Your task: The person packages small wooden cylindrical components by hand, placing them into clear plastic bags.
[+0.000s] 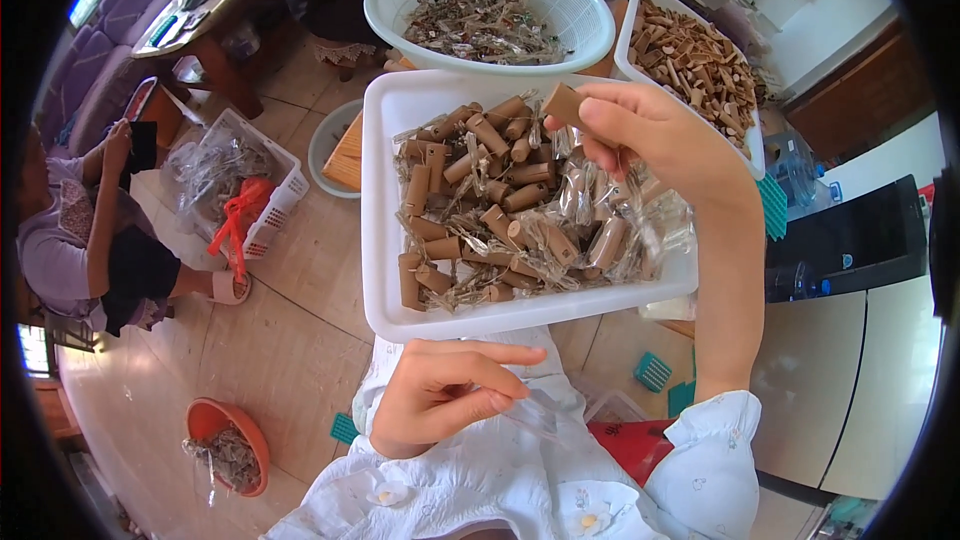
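Note:
My right hand [640,125] is closed on a brown cork-shaped cylinder [565,106], held above the far right part of a white plastic tub [530,325]. In the tub lie many similar brown cylinders [470,162], tangled with thin pale wires, and some are wrapped in clear plastic. Over my lap, just in front of the tub's near rim, my left hand [445,395] pinches a small clear plastic bag [542,416] between thumb and fingers. The bag's outline is hard to make out against my white clothing.
Behind the tub stands a pale round basin [385,15] of small wired parts; at right, a white tray [745,145] holds more brown pieces. A person [75,230] sits at left beside a white basket [285,205] of plastic. An orange bucket [255,485] stands on the floor.

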The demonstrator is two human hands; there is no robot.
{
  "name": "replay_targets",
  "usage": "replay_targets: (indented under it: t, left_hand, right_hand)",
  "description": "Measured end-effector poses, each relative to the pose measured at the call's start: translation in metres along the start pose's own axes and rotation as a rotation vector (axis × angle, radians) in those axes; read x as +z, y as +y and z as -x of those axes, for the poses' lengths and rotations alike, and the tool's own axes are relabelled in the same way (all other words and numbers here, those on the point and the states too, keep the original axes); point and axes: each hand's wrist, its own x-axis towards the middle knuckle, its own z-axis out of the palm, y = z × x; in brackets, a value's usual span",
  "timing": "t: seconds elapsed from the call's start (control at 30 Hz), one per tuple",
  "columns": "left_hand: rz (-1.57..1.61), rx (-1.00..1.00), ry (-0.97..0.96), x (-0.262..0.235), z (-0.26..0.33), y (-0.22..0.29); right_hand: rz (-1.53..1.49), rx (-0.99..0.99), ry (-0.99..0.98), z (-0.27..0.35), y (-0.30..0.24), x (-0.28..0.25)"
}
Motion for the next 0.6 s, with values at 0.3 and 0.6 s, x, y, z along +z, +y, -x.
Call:
replay_targets:
  t: [0.3, 0.6]
  left_hand:
    - [-0.473, 0.280, 0.282, 0.018, -0.003, -0.011]
    - [-0.827, 0.690, 0.276, 0.012, -0.011, -0.023]
  right_hand:
    - [-0.523, -0.119, 0.047, 0.033, 0.003, 0.070]
    - [-0.527, -0.165, 0.292, 0.048, 0.019, 0.106]
